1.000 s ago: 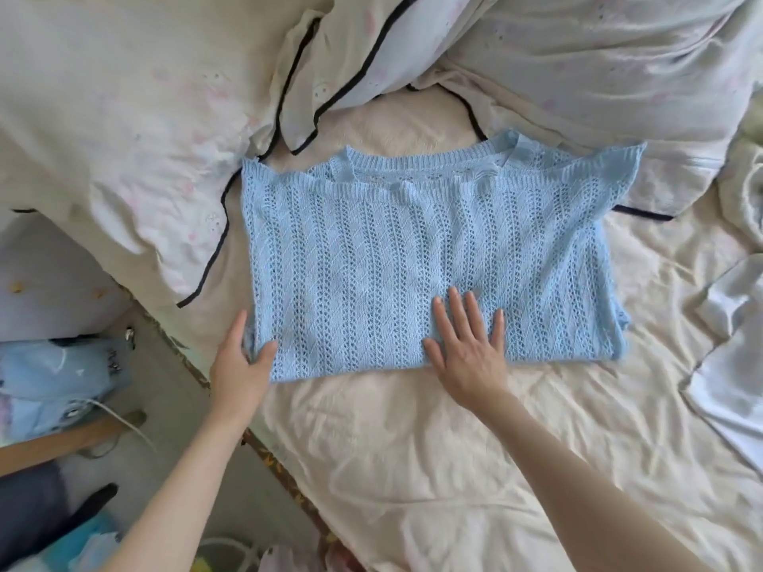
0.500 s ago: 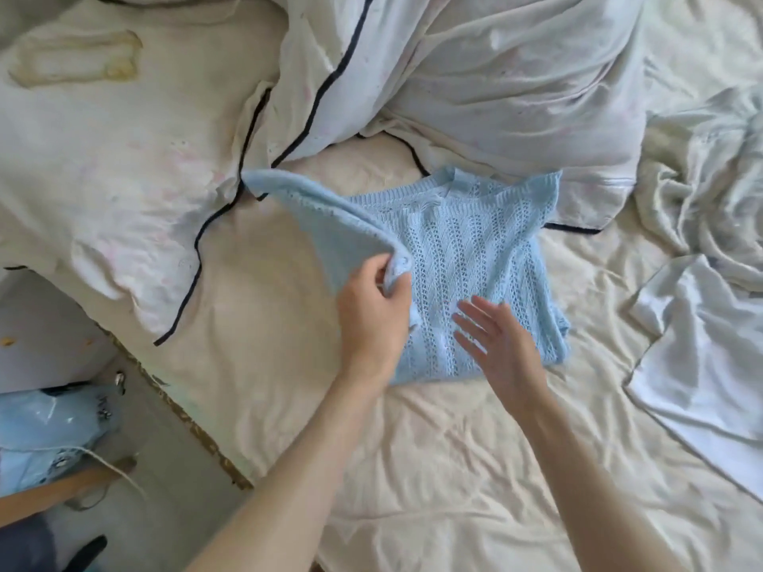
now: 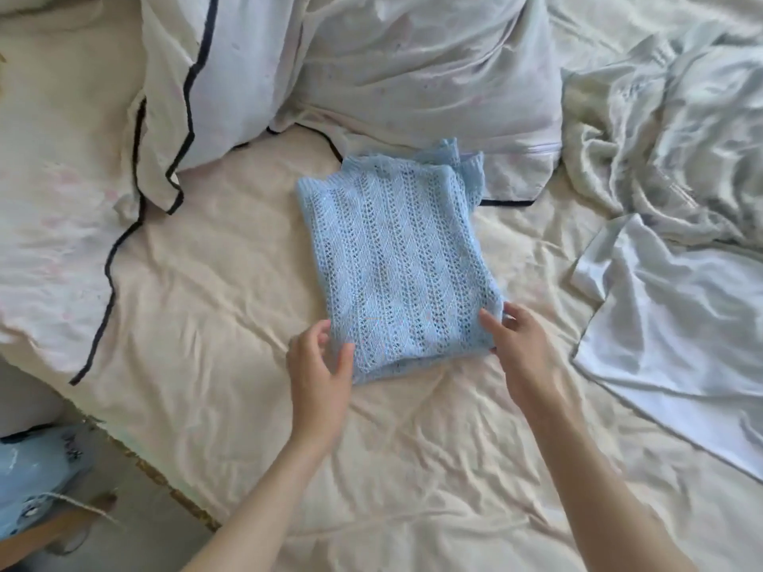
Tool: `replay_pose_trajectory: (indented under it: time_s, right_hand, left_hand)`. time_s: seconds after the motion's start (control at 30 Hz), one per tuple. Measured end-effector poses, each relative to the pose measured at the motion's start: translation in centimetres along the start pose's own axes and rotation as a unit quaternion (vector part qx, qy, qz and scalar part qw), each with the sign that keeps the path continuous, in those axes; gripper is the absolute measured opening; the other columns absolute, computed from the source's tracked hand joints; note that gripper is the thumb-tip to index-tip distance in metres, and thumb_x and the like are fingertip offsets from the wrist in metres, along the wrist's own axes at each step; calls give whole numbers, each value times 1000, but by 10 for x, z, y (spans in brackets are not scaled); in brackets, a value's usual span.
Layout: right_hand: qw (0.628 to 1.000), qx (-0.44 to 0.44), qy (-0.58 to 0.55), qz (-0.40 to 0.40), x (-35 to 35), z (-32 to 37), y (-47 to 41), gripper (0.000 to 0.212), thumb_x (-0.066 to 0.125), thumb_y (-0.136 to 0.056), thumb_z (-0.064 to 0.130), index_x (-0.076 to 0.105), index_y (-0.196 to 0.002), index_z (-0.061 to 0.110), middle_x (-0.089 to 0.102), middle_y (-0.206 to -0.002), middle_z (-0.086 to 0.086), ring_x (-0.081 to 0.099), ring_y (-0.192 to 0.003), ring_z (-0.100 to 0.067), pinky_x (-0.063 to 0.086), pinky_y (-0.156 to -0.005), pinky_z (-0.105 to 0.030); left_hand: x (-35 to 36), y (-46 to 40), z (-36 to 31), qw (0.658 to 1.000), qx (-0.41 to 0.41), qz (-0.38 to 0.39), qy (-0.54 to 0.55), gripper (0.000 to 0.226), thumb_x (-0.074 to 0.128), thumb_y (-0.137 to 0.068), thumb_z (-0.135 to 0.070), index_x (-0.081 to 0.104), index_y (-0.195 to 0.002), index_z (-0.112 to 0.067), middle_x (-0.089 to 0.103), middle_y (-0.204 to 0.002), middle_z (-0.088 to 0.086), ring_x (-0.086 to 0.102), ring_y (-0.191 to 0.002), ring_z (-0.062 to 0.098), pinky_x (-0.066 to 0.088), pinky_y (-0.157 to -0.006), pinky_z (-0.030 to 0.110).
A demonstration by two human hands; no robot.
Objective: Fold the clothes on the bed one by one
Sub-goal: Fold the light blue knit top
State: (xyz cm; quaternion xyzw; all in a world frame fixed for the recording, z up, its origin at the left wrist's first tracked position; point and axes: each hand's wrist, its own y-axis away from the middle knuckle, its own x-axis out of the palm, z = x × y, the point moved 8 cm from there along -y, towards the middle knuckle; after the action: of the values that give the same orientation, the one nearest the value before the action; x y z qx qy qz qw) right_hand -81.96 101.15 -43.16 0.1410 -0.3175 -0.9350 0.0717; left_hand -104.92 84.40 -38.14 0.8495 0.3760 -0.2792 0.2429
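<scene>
The right hand's fingertips (image 3: 507,320) lie partly tucked behind the sweater's (image 3: 396,258) corner. The white garment (image 3: 669,348) is cut off at the right edge. The blue object (image 3: 37,476), bottom left, is cropped, possibly a bag.

Blue top (image 3: 392,262): openwork knit, matt. Bed sheet (image 3: 231,307): creased matt cloth. White garment (image 3: 677,324): smooth, faintly glossy.
</scene>
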Motion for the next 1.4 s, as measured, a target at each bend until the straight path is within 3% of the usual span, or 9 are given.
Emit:
replay_pose_trajectory:
  time_s: [0.1, 0.17, 0.3, 0.5, 0.63, 1.0, 1.17, 1.33, 1.4]
  right_hand:
    - [979, -37, 189, -62, -11, 5, -7, 36, 69, -82, 26, 62, -115, 11, 65, -100, -14, 61, -93, -28, 46, -83, -41]
    - [963, -29, 256, -78, -19, 6, -15, 46, 68, -82, 36, 59, -120, 12, 54, -119, -17, 51, -112, -31, 40, -98, -42]
    - [974, 24, 226, -3, -13, -8, -25, 65, 69, -73, 56, 58, -118, 10, 58, -117, -12, 59, -102, -25, 50, -89, -45]
    - [981, 152, 84, 82, -9, -28, -6, 24, 69, -85, 18, 59, -71, 2, 57, -70, -12, 54, -57, -19, 48, -53, -28]
    - [980, 164, 84, 77, -16, -41, 29, 18, 69, -85, 14, 57, -75, 4, 58, -73, -8, 56, -64, -16, 52, -57, -26]
    - [939, 323, 58, 102, -44, -146, 239, 11, 63, -88, 6, 56, -81, 2, 60, -74, -11, 57, -63, -18, 52, -56, -25]
    - [969, 224, 97, 29, -54, -102, 248, 26, 71, -83, 12, 51, -100, 13, 66, -71, -7, 60, -62, -17, 51, -58, -31]
    - [993, 80, 87, 13, -32, -25, 202, 12, 63, -89, 18, 60, -101, 14, 63, -74, -2, 57, -48, -1, 47, -44, -20]
    - [997, 58, 44, 1, -21, -4, 175, 14, 57, -93, 25, 60, -97, 12, 61, -66, -2, 57, -44, -6, 48, -44, -21]
  left_hand:
    - [22, 2, 41, 954, -237, 104, 151, 37, 58, -91, -28, 53, -117, -2, 61, -110, 10, 60, -99, 22, 49, -83, 32]
    - [41, 10, 44, 909, -310, 152, 235, 34, 53, -93, -34, 54, -116, -8, 64, -114, 6, 62, -98, 16, 54, -77, 33]
    - [49, 12, 40, 877, -352, 157, 287, 30, 57, -92, -29, 50, -118, -15, 65, -107, -1, 63, -89, 10, 53, -63, 26]
    - [33, 14, 40, 875, -343, 164, 299, 53, 68, -83, -10, 42, -128, -1, 61, -120, 15, 63, -99, 22, 54, -78, 36]
    - [1, 27, 50, 863, -353, 210, 293, 73, 74, -68, -19, 42, -131, 1, 60, -123, 18, 63, -105, 27, 54, -84, 40]
    - [-87, 169, 114, 776, -497, 313, 228, 35, 63, -85, -7, 57, -118, -3, 73, -98, 9, 71, -83, 20, 58, -62, 32]
    - [-96, 165, 111, 789, -473, 327, 216, 65, 81, -69, -20, 48, -124, -11, 69, -108, 11, 70, -88, 23, 57, -60, 33]
    - [-97, 91, 61, 830, -398, 355, 165, 14, 55, -92, -23, 55, -104, -16, 65, -100, 14, 67, -78, 23, 60, -59, 34]
    - [-96, 49, 46, 853, -366, 335, 162, 24, 50, -94, -35, 60, -97, -13, 69, -87, 15, 69, -72, 23, 59, -59, 31]
